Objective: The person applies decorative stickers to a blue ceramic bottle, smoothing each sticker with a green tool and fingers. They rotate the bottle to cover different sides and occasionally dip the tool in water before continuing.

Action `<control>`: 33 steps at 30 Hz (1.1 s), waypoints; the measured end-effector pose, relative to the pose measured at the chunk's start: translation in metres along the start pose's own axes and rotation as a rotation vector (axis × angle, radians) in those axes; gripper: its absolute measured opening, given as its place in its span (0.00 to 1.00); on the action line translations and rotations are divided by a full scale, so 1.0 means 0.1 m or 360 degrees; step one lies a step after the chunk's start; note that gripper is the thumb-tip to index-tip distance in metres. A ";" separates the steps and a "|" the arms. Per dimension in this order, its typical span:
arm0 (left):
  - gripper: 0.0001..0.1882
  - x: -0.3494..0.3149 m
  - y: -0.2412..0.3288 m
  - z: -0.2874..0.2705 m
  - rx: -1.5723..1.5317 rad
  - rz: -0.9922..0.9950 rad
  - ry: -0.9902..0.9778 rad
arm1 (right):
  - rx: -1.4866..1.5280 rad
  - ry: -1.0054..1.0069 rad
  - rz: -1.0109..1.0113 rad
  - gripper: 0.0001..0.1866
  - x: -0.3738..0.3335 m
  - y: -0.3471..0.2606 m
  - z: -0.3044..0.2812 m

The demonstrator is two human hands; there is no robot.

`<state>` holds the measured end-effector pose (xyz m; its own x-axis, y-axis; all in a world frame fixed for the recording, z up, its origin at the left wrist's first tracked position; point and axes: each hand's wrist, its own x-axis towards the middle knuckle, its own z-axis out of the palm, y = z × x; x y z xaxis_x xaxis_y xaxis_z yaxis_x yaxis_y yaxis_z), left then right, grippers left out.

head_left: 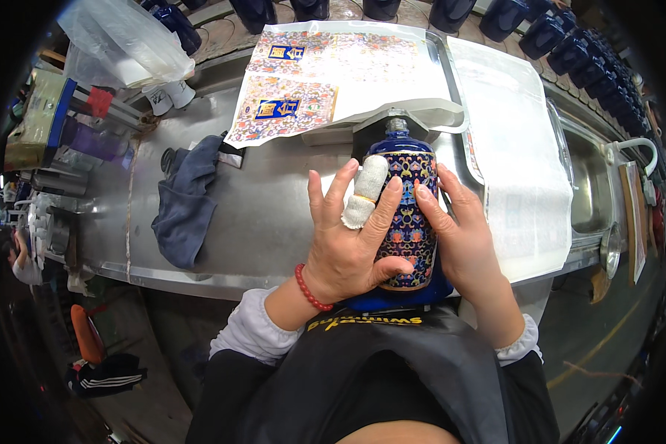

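A dark blue bottle [411,222] with a gold, red and light-blue floral pattern lies in front of me, its neck pointing away. My left hand [355,237] rests on its left side with fingers stretched and spread. The thumb and index finger touch the patterned surface. A white cloth finger cover [365,191] wraps one finger of that hand. Along the bottle's right side, my right hand [466,229] holds it, thumb on top and fingers at the edge. The bottle's underside is hidden.
Printed floral sheets [296,89] lie beyond the bottle on the metal table [266,214]. A blue-grey cloth [187,203] sits at the left, white paper [522,170] at the right beside a sink [588,189]. Several dark blue bottles [570,52] line the back.
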<state>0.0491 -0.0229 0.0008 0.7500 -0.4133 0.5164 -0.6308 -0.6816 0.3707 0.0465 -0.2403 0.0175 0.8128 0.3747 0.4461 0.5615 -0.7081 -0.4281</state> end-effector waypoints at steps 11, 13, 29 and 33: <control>0.51 0.03 0.04 0.01 0.0013 -0.0003 -0.0022 | 0.0088 0.0018 0.0054 0.27 0.04 -0.02 -0.03; 0.51 0.03 0.04 0.00 0.0023 -0.0003 -0.0038 | 0.0200 0.0017 0.0138 0.27 0.04 -0.03 -0.04; 0.55 0.11 0.01 -0.03 -0.0207 -0.0044 0.0007 | 0.0044 0.0124 -0.0214 0.35 0.34 0.23 -0.17; 0.57 0.10 -0.02 0.00 -0.0107 -0.0071 0.0046 | -0.0050 0.0058 -0.0147 0.33 0.32 0.19 -0.07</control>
<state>0.0577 -0.0258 0.0056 0.7723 -0.3650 0.5200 -0.6094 -0.6567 0.4442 0.0826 -0.2460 0.0291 0.7513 0.4173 0.5113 0.6280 -0.6902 -0.3595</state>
